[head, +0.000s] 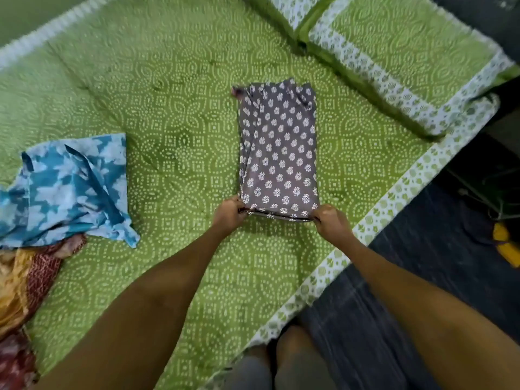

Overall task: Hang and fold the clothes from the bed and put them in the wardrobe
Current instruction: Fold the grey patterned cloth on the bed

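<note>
A person stands at the near right edge of a bed covered in a green sheet with a white dotted print. In the middle of the bed lies a grey garment with small white flowers, folded into a long narrow rectangle running from near to far. The left hand pinches its near left corner, fingers curled round the cloth. The right hand grips the near right corner the same way, and the near edge is stretched between them. On the left lies a crumpled blue and white garment, its near edge touching a loose pile of red and yellow clothes. At the far right rest two green pillows, side by side.
</note>
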Demonstrator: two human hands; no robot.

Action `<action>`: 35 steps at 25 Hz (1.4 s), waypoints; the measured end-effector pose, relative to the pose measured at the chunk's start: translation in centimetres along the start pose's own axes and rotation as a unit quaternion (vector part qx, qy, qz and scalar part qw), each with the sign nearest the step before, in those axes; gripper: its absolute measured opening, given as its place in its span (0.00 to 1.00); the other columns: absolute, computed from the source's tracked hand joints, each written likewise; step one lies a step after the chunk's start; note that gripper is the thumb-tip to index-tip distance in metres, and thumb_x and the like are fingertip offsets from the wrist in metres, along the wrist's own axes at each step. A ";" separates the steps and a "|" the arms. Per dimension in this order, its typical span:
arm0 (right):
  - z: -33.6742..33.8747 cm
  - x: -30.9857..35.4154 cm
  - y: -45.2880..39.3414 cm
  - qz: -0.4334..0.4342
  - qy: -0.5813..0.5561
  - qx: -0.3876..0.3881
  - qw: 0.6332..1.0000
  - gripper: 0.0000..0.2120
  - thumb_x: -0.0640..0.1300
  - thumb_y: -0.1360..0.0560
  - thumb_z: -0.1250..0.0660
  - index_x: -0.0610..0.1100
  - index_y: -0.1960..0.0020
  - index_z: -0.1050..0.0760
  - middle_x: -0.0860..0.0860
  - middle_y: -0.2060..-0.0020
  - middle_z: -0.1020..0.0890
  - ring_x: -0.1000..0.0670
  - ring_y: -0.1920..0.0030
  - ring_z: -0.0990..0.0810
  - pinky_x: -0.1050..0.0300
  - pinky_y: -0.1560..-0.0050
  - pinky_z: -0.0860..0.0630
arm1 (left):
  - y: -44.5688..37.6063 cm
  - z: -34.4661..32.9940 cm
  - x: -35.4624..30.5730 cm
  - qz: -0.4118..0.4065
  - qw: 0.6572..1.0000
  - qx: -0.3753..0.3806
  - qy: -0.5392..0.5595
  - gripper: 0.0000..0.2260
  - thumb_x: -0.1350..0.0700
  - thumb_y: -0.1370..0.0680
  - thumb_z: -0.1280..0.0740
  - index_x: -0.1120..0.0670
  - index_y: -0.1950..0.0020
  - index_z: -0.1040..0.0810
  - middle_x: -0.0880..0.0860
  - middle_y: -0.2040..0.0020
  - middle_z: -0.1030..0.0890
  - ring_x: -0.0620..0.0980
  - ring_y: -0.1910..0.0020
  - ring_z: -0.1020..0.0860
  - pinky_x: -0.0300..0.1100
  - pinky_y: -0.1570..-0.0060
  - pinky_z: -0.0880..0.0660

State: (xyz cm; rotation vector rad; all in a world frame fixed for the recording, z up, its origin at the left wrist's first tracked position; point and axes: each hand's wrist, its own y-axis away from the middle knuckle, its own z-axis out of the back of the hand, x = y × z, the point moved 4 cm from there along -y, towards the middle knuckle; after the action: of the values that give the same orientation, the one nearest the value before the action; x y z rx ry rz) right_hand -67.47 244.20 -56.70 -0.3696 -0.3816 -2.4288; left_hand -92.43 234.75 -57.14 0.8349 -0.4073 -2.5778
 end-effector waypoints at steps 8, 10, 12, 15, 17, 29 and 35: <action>-9.8 -0.2 7.3 -0.066 0.082 0.259 0.960 0.13 0.38 0.23 0.43 0.38 0.42 0.25 0.41 0.45 0.22 0.42 0.45 0.22 0.52 0.47 0.26 | 5.1 -10.9 4.2 0.035 0.962 0.182 -0.199 0.14 0.55 0.24 0.37 0.55 0.40 0.22 0.58 0.41 0.22 0.57 0.41 0.24 0.46 0.46 0.27; -10.3 -0.2 7.9 -0.077 0.043 0.285 0.954 0.12 0.38 0.24 0.42 0.36 0.43 0.25 0.39 0.45 0.22 0.41 0.44 0.22 0.52 0.47 0.26 | 5.0 -11.9 3.8 0.048 0.962 0.185 -0.194 0.14 0.55 0.24 0.39 0.57 0.41 0.22 0.59 0.41 0.22 0.59 0.42 0.24 0.48 0.45 0.27; -10.2 0.0 7.2 -0.104 0.007 0.277 0.955 0.13 0.38 0.23 0.42 0.37 0.41 0.26 0.40 0.44 0.23 0.41 0.44 0.23 0.51 0.46 0.26 | 3.6 -11.9 2.4 0.035 0.976 0.146 -0.158 0.13 0.57 0.23 0.39 0.58 0.41 0.21 0.60 0.40 0.23 0.59 0.41 0.25 0.48 0.44 0.28; -10.0 1.0 5.4 -0.094 -0.025 0.260 0.961 0.15 0.38 0.23 0.41 0.38 0.36 0.29 0.43 0.38 0.27 0.41 0.39 0.26 0.50 0.42 0.28 | 1.3 -11.6 -0.1 -0.011 0.988 0.085 -0.128 0.13 0.61 0.22 0.40 0.59 0.40 0.23 0.60 0.39 0.25 0.59 0.39 0.27 0.48 0.41 0.31; -10.1 1.7 4.3 -0.060 -0.025 0.237 0.969 0.18 0.39 0.22 0.41 0.38 0.33 0.33 0.43 0.34 0.31 0.41 0.34 0.32 0.49 0.36 0.32 | 0.5 -11.8 -0.9 -0.027 0.986 0.079 -0.146 0.15 0.63 0.22 0.41 0.60 0.36 0.26 0.60 0.36 0.27 0.58 0.36 0.29 0.46 0.38 0.34; -19.4 0.2 -0.4 -0.031 -0.023 0.023 0.999 0.32 0.54 0.20 0.53 0.39 0.23 0.58 0.45 0.23 0.56 0.49 0.24 0.59 0.58 0.28 0.67 | -4.0 -20.1 2.8 -0.132 0.965 -0.059 -0.221 0.30 0.42 0.22 0.59 0.56 0.23 0.52 0.51 0.23 0.51 0.51 0.23 0.53 0.45 0.27 0.59; -19.6 -1.0 -4.5 -0.089 0.031 -0.069 0.993 0.32 0.53 0.20 0.49 0.39 0.23 0.55 0.44 0.23 0.52 0.48 0.24 0.56 0.55 0.26 0.63 | -4.1 -21.2 3.9 -0.179 0.953 -0.142 -0.198 0.32 0.41 0.22 0.52 0.59 0.24 0.46 0.56 0.23 0.44 0.53 0.24 0.48 0.50 0.26 0.56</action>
State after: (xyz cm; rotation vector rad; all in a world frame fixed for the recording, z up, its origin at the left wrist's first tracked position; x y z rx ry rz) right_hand -72.85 241.03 -75.87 -0.3316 -0.2280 -2.6419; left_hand -83.60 233.43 -77.23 0.3070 0.0179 -3.0491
